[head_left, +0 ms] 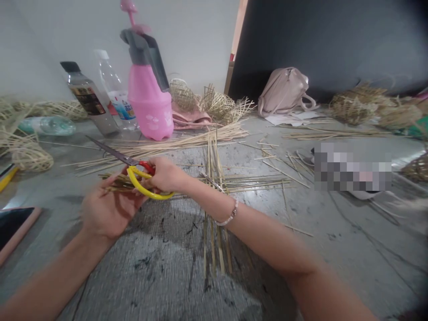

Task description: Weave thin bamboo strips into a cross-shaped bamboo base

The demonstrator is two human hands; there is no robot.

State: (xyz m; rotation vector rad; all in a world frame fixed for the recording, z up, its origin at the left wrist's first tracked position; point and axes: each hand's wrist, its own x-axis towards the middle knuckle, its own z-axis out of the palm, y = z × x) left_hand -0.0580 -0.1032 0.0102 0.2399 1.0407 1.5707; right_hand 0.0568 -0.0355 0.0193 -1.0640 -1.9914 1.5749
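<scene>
My right hand (165,174) grips a pair of scissors (124,156) with yellow and red handles; the dark blades point to the upper left, above the strips. My left hand (112,205) is closed around the left ends of a bunch of thin bamboo strips (115,182). These run rightward beneath my right forearm and cross a second set of bamboo strips (213,240) lying lengthwise. At the crossing, a metallic clip-like piece (214,182) is partly covered by my forearm.
Behind my hands lies a pile of loose strips (180,142). A pink spray bottle (150,102), a dark-capped bottle (90,102) and a clear bottle (117,93) stand at the back left. A phone (16,227) lies left, a pinkish bag (286,93) at the back, woven pieces (220,104) near it.
</scene>
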